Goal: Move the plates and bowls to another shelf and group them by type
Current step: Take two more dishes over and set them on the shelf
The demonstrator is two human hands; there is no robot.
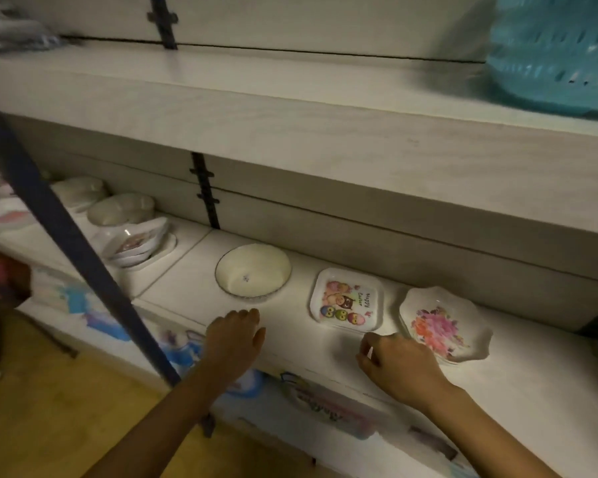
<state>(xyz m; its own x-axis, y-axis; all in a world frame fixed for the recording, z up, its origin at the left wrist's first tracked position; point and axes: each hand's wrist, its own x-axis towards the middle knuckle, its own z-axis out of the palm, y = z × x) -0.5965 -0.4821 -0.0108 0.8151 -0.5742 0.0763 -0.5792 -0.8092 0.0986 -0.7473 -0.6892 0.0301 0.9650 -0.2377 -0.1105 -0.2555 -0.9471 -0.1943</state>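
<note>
Three pieces of crockery stand in a row on the middle shelf [290, 326], well apart from one another: a round white bowl [252, 270], a square plate [347, 300] and a scalloped floral plate [444, 326], which appears to sit on at least one more of its kind. The left hand [235, 339] lies palm down at the shelf's front edge, fingers nearly straight and holding nothing; the bowl lies at its 12 o'clock, just beyond the fingertips and not touched. The right hand [399, 363] hovers with fingers loosely curled, gripping nothing that can be made out; the floral plate lies at its 2 o'clock, its near rim just beside the knuckles, and the square plate at its 11 o'clock. By my assessment, the left hand is the nearer for the bowl and the right for either plate. The bowl is round and offers no preferred axis; the square plate sits slightly skewed to the shelf edge. Further bowls are stacked [135, 243] at 9 o'clock, beyond a slanting blue post [66, 243], so grouping by type looks barely begun. The upper shelf [290, 98] carries a blue perforated basket [560, 53] at its right end. The square plate reads "Happy Easter", its lettering turned away from the person. A small mark inside the bowl and the printing along the shelf front are too blurred to read.
</note>
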